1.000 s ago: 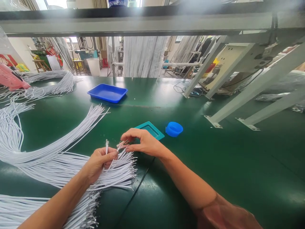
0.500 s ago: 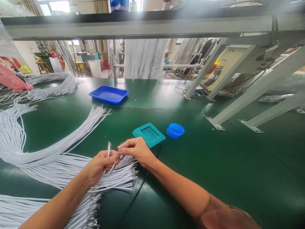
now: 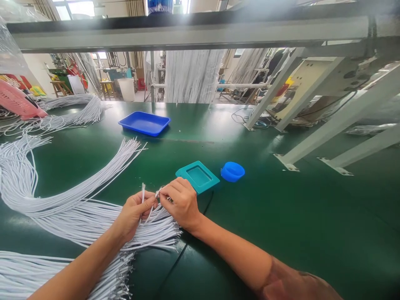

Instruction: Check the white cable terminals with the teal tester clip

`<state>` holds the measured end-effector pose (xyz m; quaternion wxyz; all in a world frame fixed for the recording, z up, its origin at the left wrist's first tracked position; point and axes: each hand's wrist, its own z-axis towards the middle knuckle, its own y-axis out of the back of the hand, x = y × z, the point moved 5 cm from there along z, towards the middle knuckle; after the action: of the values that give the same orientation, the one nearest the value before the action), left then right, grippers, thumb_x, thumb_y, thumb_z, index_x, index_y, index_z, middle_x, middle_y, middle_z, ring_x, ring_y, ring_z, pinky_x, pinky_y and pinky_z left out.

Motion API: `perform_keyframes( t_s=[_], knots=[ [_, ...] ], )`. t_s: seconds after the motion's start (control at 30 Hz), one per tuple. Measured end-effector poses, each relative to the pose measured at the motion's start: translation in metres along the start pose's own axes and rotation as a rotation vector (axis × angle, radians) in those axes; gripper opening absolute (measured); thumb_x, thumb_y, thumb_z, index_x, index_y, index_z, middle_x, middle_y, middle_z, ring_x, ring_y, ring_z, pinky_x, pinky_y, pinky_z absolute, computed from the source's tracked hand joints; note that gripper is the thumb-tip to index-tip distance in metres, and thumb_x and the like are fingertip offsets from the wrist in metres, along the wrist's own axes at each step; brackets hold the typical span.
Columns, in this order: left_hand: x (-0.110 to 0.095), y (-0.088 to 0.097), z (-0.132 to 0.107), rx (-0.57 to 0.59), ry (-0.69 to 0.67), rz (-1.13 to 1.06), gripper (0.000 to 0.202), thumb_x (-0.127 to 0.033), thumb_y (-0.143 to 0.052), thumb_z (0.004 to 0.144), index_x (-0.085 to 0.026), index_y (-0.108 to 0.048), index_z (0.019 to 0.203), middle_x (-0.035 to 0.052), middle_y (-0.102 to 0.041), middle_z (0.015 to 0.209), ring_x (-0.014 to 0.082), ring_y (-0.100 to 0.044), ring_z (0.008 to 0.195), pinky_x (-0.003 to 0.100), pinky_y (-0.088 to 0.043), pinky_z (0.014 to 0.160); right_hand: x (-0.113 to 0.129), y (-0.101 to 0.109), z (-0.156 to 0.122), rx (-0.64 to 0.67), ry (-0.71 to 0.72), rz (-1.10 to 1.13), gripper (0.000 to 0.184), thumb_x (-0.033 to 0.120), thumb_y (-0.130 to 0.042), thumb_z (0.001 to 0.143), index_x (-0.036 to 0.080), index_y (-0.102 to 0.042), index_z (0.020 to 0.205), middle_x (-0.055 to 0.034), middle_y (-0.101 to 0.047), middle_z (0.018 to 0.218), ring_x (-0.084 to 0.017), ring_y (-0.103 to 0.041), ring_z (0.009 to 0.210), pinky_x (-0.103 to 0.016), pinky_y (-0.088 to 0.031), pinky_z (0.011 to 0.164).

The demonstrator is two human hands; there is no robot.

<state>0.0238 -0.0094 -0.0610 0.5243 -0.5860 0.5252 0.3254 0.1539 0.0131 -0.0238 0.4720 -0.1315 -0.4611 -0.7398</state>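
My left hand [image 3: 135, 212] is closed around a white cable [image 3: 143, 192], whose frayed end sticks up between thumb and fingers. A second stretch of white cable runs out from under that thumb. Right beside it, my right hand [image 3: 181, 203] is closed in a pinch at the cable's end, its back turned up. A thin wire loop shows by its fingertips, but the exact grip is hidden. Under both hands lies a bundle of white cables [image 3: 103, 223] with stripped ends toward the right.
A teal tray [image 3: 200, 176] and a round blue dish [image 3: 233, 171] sit just past my right hand. Farther off is a blue rectangular tray [image 3: 144, 123]. Another cable bundle [image 3: 93, 183] curves at left. Metal frame legs [image 3: 312, 141] stand on the green table [image 3: 281, 233].
My right hand has rolled over so that its back faces up, and its fingers have curled in. The left hand keeps its hold on the cable. The view has shifted slightly.
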Motion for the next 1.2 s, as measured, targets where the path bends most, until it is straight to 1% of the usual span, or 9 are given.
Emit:
perform_keyframes(
  t_s=[0.07,0.13,0.23,0.33,0.4,0.57,0.8,1.03,1.2],
  knots=[
    [-0.003,0.0,-0.001,-0.008,-0.043,0.005,0.028,-0.028,-0.065,0.072,-0.018,-0.06,0.097,-0.0024,-0.051,0.062,0.0047,-0.027,0.045,0.021,-0.017,0.043,0.006,0.001,-0.001,-0.033,0.154,-0.143,0.022,0.019,-0.05,0.078,0.018,-0.063,0.06,-0.0044,-0.062,0.065,-0.017,-0.05,0.072,-0.033,-0.037,0.072],
    [-0.006,-0.001,-0.001,0.018,-0.042,-0.02,0.041,-0.026,-0.064,0.073,-0.02,-0.055,0.112,-0.002,-0.052,0.064,0.0046,-0.028,0.046,0.021,-0.018,0.044,0.006,0.002,0.002,-0.006,0.173,-0.111,0.02,0.017,-0.051,0.077,0.018,-0.063,0.062,-0.0042,-0.062,0.065,-0.017,-0.05,0.074,-0.032,-0.038,0.072],
    [-0.006,0.001,0.0,0.08,0.043,-0.133,0.038,-0.023,-0.061,0.075,-0.017,-0.057,0.113,-0.0007,-0.051,0.066,0.0032,-0.028,0.045,0.02,-0.02,0.044,-0.008,0.002,0.011,0.185,-0.058,0.198,0.011,0.017,-0.055,0.074,0.017,-0.066,0.075,-0.0034,-0.064,0.072,-0.015,-0.054,0.073,-0.029,-0.042,0.07],
    [-0.007,0.001,0.001,0.141,0.115,-0.262,0.033,-0.018,-0.061,0.076,-0.017,-0.059,0.109,-0.0009,-0.05,0.065,0.0015,-0.025,0.043,0.019,-0.021,0.043,-0.018,-0.002,0.014,0.408,-0.369,0.584,0.023,0.024,-0.051,0.078,0.015,-0.065,0.094,-0.0048,-0.067,0.082,-0.014,-0.06,0.075,-0.028,-0.046,0.072],
    [-0.007,0.001,0.001,0.166,0.127,-0.301,0.031,-0.014,-0.06,0.076,-0.017,-0.059,0.106,-0.0008,-0.051,0.065,0.0008,-0.024,0.043,0.018,-0.021,0.043,-0.018,-0.004,0.013,0.48,-0.443,0.711,0.027,0.026,-0.05,0.078,0.014,-0.064,0.097,-0.0052,-0.067,0.086,-0.014,-0.061,0.08,-0.029,-0.045,0.077],
    [-0.005,-0.001,0.001,0.16,0.147,-0.295,0.029,-0.014,-0.06,0.076,-0.017,-0.058,0.104,-0.001,-0.052,0.063,0.0008,-0.025,0.043,0.017,-0.021,0.043,-0.011,-0.013,0.007,0.488,-0.475,0.781,0.023,0.027,-0.06,0.07,0.012,-0.068,0.085,-0.004,-0.068,0.082,-0.015,-0.059,0.077,-0.029,-0.044,0.076],
    [-0.008,0.0,-0.001,0.094,0.029,-0.1,0.031,-0.019,-0.063,0.074,-0.018,-0.056,0.104,-0.0005,-0.053,0.061,0.0027,-0.027,0.045,0.018,-0.017,0.043,-0.018,-0.005,0.01,0.308,-0.513,0.695,0.011,0.022,-0.064,0.063,0.012,-0.067,0.066,-0.0007,-0.063,0.061,-0.01,-0.053,0.058,-0.022,-0.04,0.057],
    [-0.009,0.002,0.0,0.081,-0.071,0.09,0.031,-0.023,-0.061,0.076,-0.019,-0.057,0.106,-0.0005,-0.054,0.06,0.0049,-0.027,0.047,0.021,-0.016,0.043,-0.019,0.005,0.019,0.447,-0.535,0.795,0.028,0.038,-0.057,0.073,0.013,-0.066,0.079,-0.0024,-0.064,0.071,-0.012,-0.057,0.069,-0.026,-0.044,0.07],
    [-0.011,-0.005,-0.003,0.121,-0.095,0.158,0.03,-0.022,-0.061,0.075,-0.019,-0.056,0.105,0.0001,-0.054,0.061,0.006,-0.031,0.049,0.021,-0.019,0.044,-0.017,-0.005,0.01,0.526,-0.507,0.666,0.018,0.028,-0.064,0.068,0.011,-0.066,0.074,-0.0011,-0.062,0.065,-0.011,-0.052,0.061,-0.023,-0.04,0.059]
  ],
)
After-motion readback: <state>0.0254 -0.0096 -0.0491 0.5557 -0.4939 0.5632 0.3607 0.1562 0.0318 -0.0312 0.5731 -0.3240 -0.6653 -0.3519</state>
